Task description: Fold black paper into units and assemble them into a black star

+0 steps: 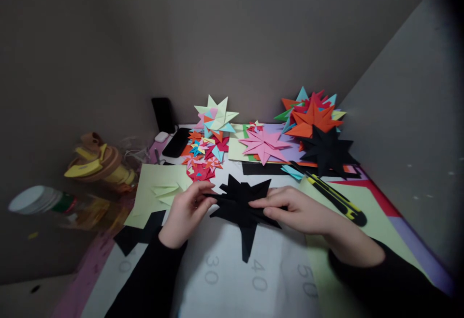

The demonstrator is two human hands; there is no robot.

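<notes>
A folded black paper star (241,204) with several points is held between my two hands, just above the white numbered sheet (213,291). My left hand (190,211) pinches its left point between thumb and fingers. On the right side, my right hand (290,209) grips another point, the index finger pressing on the star's upper face and the thumb below along the edge. One long point hangs toward me. A second black paper star (328,151) leans at the back right. Black paper pieces (139,236) lie left of my left hand.
A yellow-black utility knife (337,199) rests on pale green paper (377,226) at right. Small colourful stars (201,151), a pink star (266,145) and a stacked pile of stars (313,115) stand behind. Phone (176,143), white-capped bottle (65,207) and brown-yellow cup (105,163) are left.
</notes>
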